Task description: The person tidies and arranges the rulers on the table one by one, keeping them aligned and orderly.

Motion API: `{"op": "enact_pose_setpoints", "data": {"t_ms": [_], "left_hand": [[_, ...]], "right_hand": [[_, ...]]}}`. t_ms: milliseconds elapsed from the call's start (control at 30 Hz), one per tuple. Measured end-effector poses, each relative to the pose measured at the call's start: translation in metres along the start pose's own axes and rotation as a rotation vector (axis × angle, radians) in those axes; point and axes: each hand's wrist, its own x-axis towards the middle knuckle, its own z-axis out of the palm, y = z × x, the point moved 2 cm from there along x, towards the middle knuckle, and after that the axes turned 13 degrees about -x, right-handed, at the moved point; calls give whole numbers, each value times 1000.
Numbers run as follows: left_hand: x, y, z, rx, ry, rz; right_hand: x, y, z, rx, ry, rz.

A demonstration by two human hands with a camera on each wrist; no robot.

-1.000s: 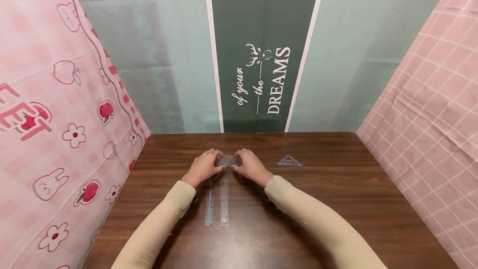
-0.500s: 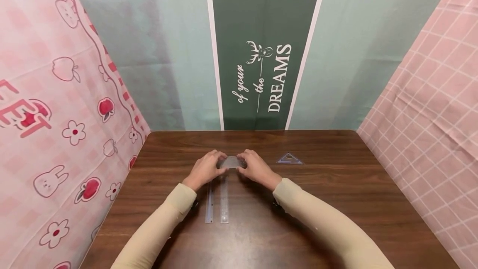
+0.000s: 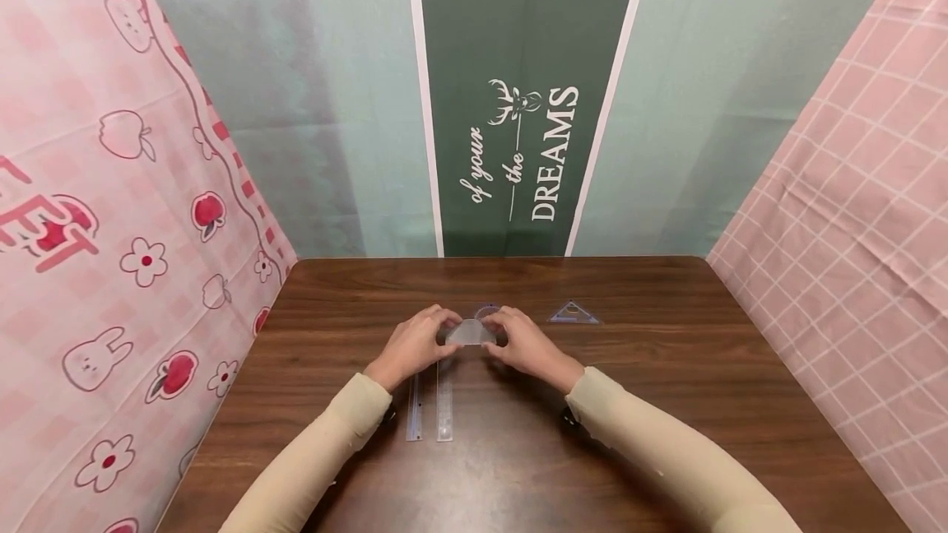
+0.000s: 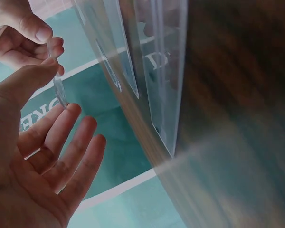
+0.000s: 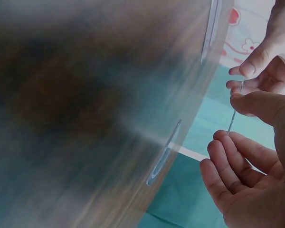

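Both hands hold a clear, roughly half-round plastic piece (image 3: 471,331) over the table; its exact kind is unclear. My left hand (image 3: 415,344) pinches its left end between thumb and fingertips, the other fingers spread in the left wrist view. At the opposite end, my right hand (image 3: 529,344) grips it the same way. Edge-on, the piece (image 5: 234,116) looks thin. Just behind the hands lies a blue-marked curved clear piece (image 3: 486,310), partly covered. Two clear rulers lie before the left hand: one blue-edged (image 3: 415,418), one plain (image 3: 444,410).
A small clear set square (image 3: 573,314) with blue markings lies to the right of the hands. The brown wooden table (image 3: 629,434) meets a green printed cloth (image 3: 511,39) at the back, with pink cloths on either side.
Both hands have shifted slightly right and closer to me with the clear piece between them. The blue-marked curved piece behind has come into view. The rulers and set square stay put.
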Motion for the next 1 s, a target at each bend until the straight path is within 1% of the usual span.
{"op": "enact_pose_setpoints", "data": {"t_ms": [67,200,300,433,667,900,1000], "left_hand": [[-1,2,2,-5,-9,8],[-2,7,5,16,-18,21],[-4,11,7,28,-21,43],[-9,16,9,39,-24,73],[-17,23,11,48,-40,118],[-25,28,15,42,-79,115],[-28,31,17,58,-86,126]], "right_hand": [[-5,1,-1,1,3,-2],[-13,2,-2,-14,10,-15],[-20,2,-4,-16,13,-17],[-29,2,-5,-1,16,-21],[-44,-1,-7,11,-4,-14],[-58,-3,-6,29,-7,-45],[-63,-4,-6,26,-8,-54]]}}
